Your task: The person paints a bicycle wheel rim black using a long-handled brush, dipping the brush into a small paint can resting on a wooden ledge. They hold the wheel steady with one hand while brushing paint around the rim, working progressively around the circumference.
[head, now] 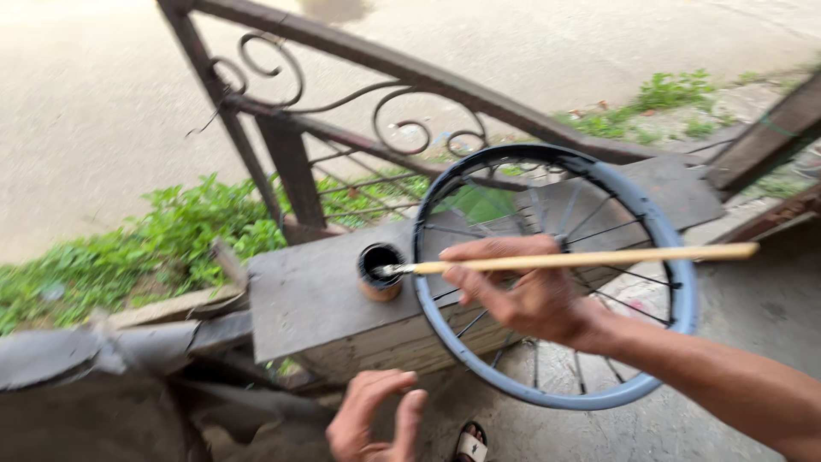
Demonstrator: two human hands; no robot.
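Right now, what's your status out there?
Right hand grips paintbrush, tip at small paint can. Left hand empty, low. Grey wheel rim leans on slab.

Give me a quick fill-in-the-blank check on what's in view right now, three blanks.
1. The right hand holds a long wooden-handled ____.
2. Its bristle tip dips into a small round ____ on the grey wooden plank.
3. The grey spoked bicycle wheel rim leans against that plank, while the left hand holds ____.

Missing words: brush; can; nothing
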